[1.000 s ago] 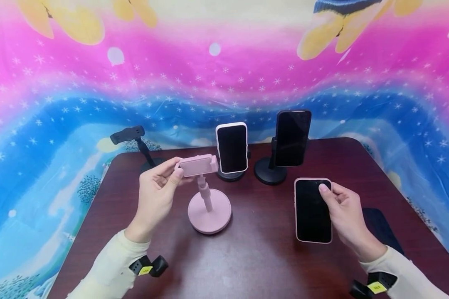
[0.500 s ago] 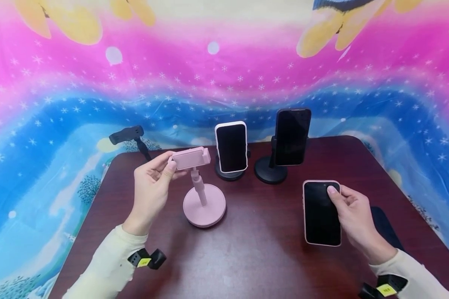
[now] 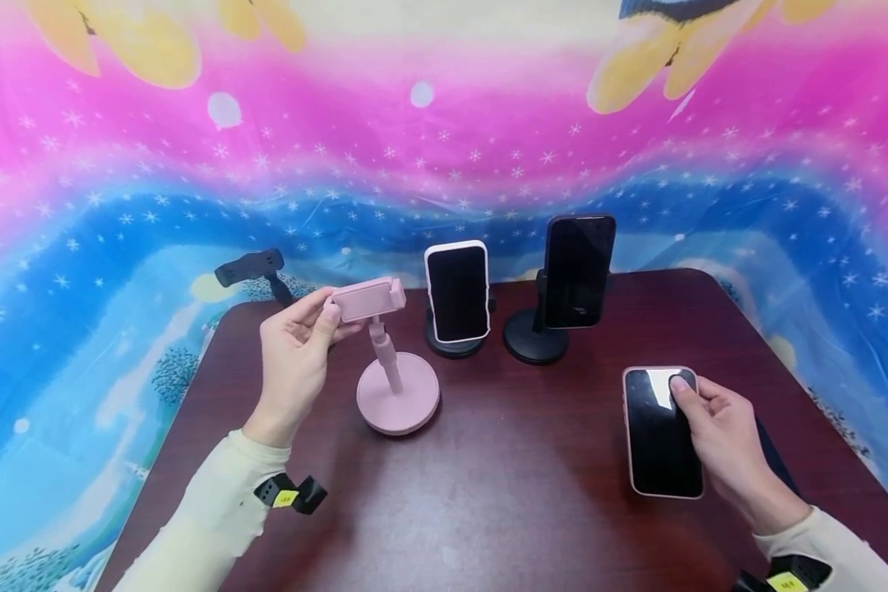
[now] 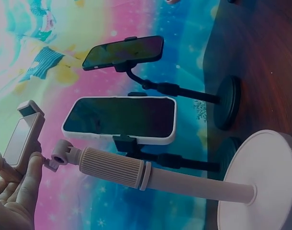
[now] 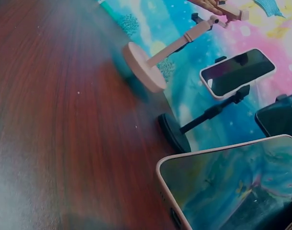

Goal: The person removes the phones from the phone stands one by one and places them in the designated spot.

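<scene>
My left hand (image 3: 290, 362) pinches the left end of the clamp head on a pink phone stand (image 3: 398, 396). The left wrist view shows the stand's ribbed pole (image 4: 112, 166) and its round base (image 4: 270, 191). On the right side of the table, my right hand (image 3: 728, 440) grips a phone in a pink case (image 3: 662, 444), its thumb over the upper right of the dark screen. That phone's screen reflects the backdrop in the right wrist view. The pink stand's clamp has no phone in it.
Behind stand a white-cased phone (image 3: 459, 292) and a black phone (image 3: 579, 271), each held in a black stand. A black stand (image 3: 252, 269) without a phone is at the back left. A dark flat object (image 3: 777, 456) lies partly behind my right wrist. A patterned cloth (image 3: 340, 205) hangs behind the table.
My left hand and the pink stand have shifted left and back. My right hand has moved right and slightly toward me with the pink-cased phone, covering more of the dark flat object.
</scene>
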A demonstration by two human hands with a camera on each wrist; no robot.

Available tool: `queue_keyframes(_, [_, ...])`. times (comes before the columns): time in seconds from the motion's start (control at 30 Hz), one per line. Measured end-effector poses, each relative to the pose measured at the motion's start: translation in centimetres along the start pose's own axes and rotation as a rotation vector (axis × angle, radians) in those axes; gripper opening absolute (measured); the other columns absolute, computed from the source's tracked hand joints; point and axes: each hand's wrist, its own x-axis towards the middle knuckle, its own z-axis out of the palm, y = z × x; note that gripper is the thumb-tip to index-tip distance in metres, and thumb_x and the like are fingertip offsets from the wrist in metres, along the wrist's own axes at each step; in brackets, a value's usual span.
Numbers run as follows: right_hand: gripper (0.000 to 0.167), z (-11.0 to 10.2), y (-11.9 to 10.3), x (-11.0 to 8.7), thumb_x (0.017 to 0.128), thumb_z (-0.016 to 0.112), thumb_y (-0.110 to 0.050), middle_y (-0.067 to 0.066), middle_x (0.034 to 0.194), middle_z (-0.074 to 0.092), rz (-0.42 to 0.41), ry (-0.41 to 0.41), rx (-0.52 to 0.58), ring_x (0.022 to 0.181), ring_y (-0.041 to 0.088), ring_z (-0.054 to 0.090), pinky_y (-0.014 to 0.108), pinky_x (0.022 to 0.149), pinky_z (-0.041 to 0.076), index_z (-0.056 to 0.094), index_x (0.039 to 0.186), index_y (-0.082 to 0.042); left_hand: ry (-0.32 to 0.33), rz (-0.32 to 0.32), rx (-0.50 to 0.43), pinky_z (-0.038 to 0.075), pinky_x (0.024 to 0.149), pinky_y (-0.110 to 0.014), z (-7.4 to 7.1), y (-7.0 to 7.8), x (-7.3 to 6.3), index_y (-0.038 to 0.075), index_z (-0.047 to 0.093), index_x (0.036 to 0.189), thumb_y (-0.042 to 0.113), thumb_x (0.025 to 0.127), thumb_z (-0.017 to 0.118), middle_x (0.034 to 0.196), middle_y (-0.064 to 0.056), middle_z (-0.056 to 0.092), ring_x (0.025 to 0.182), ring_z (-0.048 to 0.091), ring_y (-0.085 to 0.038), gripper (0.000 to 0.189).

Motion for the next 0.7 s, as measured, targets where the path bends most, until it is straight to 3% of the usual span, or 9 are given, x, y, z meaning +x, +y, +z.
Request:
queue_keyframes(0.33, [0.025,-1.4,1.0,0.3,0.106,0.053,-0.019,-0.010,0.076,0.078,0.037,0.001,-0.039,0.063,0.005,0.073,0.023,0.055,0.059,0.073,0.097,-0.029,0.023,0.044,-0.003,0.062,0.084,-0.031,-0.1,0.3,0.8,-0.013,0.063,0.126,0.006,0.101,0.059,0.110,0.002,0.075,0.099,0.075,-0.014,0.031])
queue_keyframes(0.7, [0.024,-3.8,2.9,0.7,0.107,0.051,-0.029,-0.010,0.076,0.078,0.150,-0.034,-0.093,0.063,0.009,0.074,0.029,0.053,0.060,0.073,0.096,-0.034,0.049,0.053,0.020,0.062,0.085,-0.030,-0.4,0.9,1.2,-0.009,0.066,0.124,0.010,0.101,0.060,0.109,0.002,0.076,0.098,0.076,-0.014,0.030])
